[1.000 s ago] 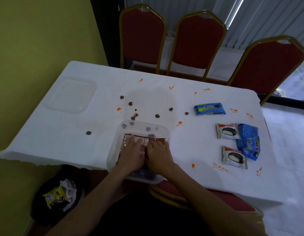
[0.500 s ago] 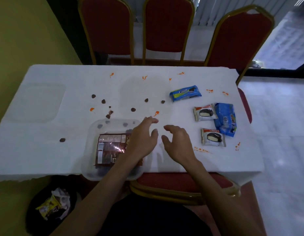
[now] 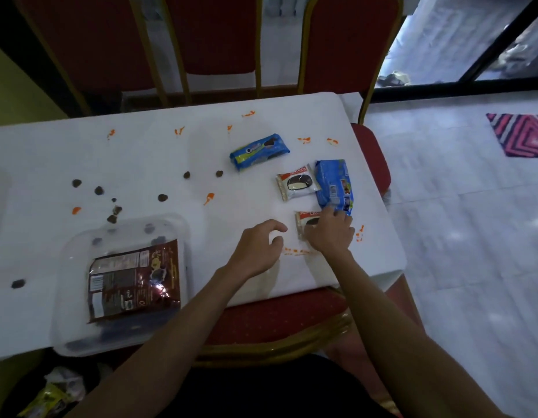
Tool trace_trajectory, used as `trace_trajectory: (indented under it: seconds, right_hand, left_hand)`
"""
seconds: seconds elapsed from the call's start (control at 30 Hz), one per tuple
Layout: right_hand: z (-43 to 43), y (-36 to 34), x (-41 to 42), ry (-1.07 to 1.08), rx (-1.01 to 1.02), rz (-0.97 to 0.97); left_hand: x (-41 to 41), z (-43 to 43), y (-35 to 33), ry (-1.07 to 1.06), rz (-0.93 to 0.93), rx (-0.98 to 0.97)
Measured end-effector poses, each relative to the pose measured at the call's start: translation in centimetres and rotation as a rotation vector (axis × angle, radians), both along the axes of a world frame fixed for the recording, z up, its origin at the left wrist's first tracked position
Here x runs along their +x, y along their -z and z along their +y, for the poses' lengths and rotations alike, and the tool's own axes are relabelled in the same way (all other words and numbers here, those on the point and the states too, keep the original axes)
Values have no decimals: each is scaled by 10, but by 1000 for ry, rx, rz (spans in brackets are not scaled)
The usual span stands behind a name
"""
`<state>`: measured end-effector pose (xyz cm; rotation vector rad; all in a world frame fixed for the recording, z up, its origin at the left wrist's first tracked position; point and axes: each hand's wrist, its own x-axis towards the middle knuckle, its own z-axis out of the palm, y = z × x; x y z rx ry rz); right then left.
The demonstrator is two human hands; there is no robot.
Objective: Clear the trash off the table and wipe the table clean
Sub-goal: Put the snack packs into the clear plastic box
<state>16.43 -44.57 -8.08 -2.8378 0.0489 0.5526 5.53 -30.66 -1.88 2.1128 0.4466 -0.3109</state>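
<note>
Both hands have left the clear tub (image 3: 81,342) and swung off to its right, and the camera has tipped closer to the desk (image 3: 141,152).

Head view: the right hand (image 3: 329,233) lies on the near white wrapper (image 3: 302,220), well right of the tub. Its fingers bend down over the wrapper, and one fingertip touches the near end of the blue packet (image 3: 335,184). Whether its grip has closed on the wrapper I cannot tell. The left hand (image 3: 255,251) hovers between tub and wrapper, its grip slack, fingers loosely curled round nothing.

That wrapper is mostly hidden, so its long axis is unclear. The blue packet runs front to back, close to the desk's right edge. Just left of it, the far white wrapper (image 3: 298,182) lies crosswise, slightly tilted. The cookie packet (image 3: 259,151), farther back, lies crosswise with its right end turned away.

The tub overhangs the desk's near edge, with a brown packet (image 3: 135,282) flat inside, long axis front to back. Bare cloth lies open between tub and hands. Crumbs (image 3: 163,197) and orange smears (image 3: 209,198) dot the cloth beyond the tub. A red chair seat (image 3: 276,321) sits under the near edge, right of the tub.
</note>
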Motion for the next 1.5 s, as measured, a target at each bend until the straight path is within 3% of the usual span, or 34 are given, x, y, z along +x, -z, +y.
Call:
trace_trajectory:
  seconds: [0.23,0.4,0.5,0.6,0.7,0.77,0.83,0.93,1.2,1.5]
  right_hand:
    - [-8,13,2,74,78,22]
    - [-3,-5,3,145,392,159]
    - [8,-27,-5,42,630,214]
    - [24,-49,-13,-124,704,345]
    - [31,-60,-3,-299,646,478]
    - [32,-61,14,-275,688,536]
    - [38,-56,36,-120,701,381]
    - [50,-36,75,-3,565,73]
    - [72,9,99,-182,81,67]
    - [73,7,94,-181,16,4]
  left_hand:
    - [6,11,15,-90,6,-28]
    - [6,13,23,-185,18,-66]
    - [10,14,24,-392,84,-241]
    - [10,19,24,-555,127,-493]
    - [2,28,26,-619,105,-652]
    - [-5,36,29,-697,71,-659]
    - [-11,44,30,-796,52,-629]
    - [-19,54,25,-862,7,-629]
    - [-41,63,0,-848,-91,-578]
    - [-87,87,-17,-911,-161,-500]
